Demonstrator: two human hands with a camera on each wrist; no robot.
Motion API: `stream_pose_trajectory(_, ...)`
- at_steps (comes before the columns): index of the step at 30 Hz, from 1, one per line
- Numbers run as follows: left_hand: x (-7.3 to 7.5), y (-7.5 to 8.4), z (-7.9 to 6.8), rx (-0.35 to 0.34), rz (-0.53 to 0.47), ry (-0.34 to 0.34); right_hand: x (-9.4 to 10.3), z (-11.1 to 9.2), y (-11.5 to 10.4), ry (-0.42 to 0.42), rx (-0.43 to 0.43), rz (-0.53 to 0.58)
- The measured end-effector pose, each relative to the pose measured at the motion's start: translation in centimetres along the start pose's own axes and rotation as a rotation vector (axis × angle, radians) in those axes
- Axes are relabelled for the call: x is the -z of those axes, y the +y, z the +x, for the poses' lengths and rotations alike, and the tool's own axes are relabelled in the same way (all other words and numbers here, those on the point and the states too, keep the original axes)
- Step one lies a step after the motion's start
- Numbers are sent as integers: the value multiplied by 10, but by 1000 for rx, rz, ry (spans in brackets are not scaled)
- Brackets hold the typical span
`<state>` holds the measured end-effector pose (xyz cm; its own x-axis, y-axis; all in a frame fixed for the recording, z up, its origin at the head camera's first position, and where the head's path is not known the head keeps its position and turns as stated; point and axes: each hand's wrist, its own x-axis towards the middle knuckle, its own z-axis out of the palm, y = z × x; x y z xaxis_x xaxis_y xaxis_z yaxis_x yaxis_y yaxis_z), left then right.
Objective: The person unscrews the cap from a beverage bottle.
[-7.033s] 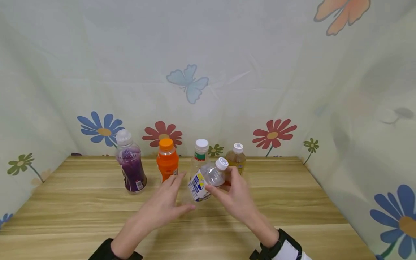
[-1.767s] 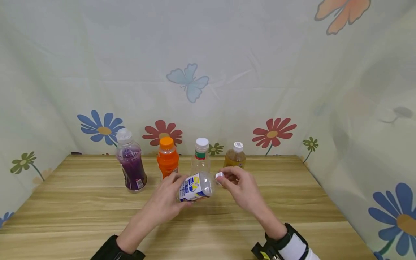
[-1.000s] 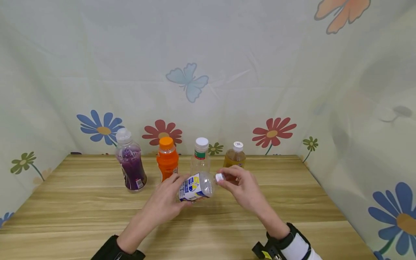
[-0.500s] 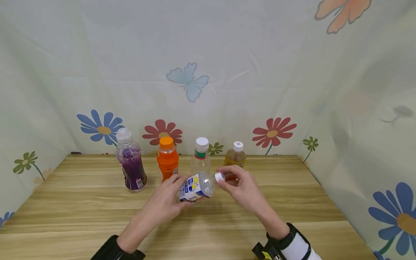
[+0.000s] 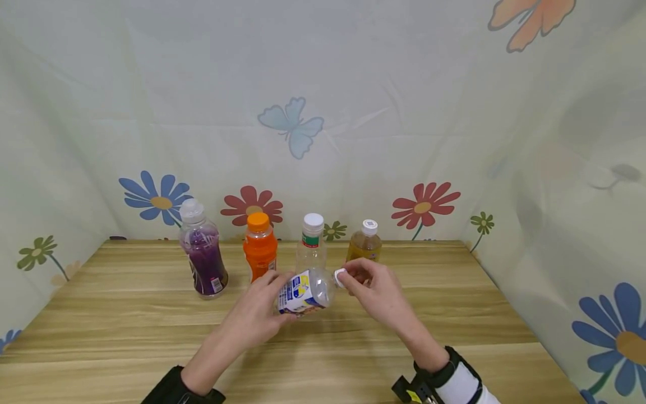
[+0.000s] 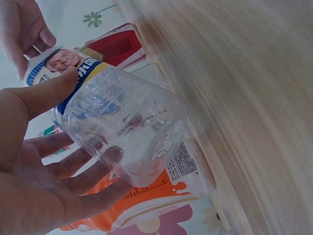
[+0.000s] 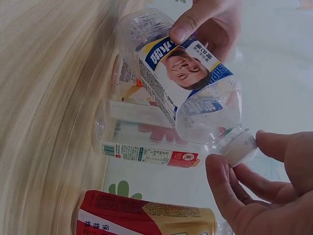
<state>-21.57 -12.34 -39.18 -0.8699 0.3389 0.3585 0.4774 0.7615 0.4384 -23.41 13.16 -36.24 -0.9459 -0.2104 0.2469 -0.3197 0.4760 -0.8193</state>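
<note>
A clear plastic bottle with a white, blue and yellow label lies tilted nearly on its side above the table, its neck pointing right. My left hand grips its lower body, thumb across the label in the left wrist view. At the neck, my right hand pinches the white bottle cap between thumb and fingers. The right wrist view shows the cap sitting on the neck, fingertips on its sides. The bottle looks see-through, with no coloured drink in it.
Behind the hands stand a purple-filled bottle, an orange bottle, a clear white-capped bottle and an amber bottle. All are upright on the wooden table. A flowered curtain hangs behind it.
Since the earliest frame, my left hand has taken hold of the bottle, now tipped further over. My right hand went from its body to its cap; lately its fingers shift around the cap.
</note>
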Motion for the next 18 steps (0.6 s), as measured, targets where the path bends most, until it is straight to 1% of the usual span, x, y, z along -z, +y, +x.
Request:
stream_pose_trajectory(7, 0, 1, 0, -4, 11, -3, -1, 0, 0, 4, 22, -19)
stream_pose_trajectory(14, -1, 1, -1, -8, 36, -3, -1, -1, -1, -14, 36, -28)
stream_pose_trajectory(18, -1, 1, -1, -14, 33, 2, -1, -1, -1, -10, 48, -41)
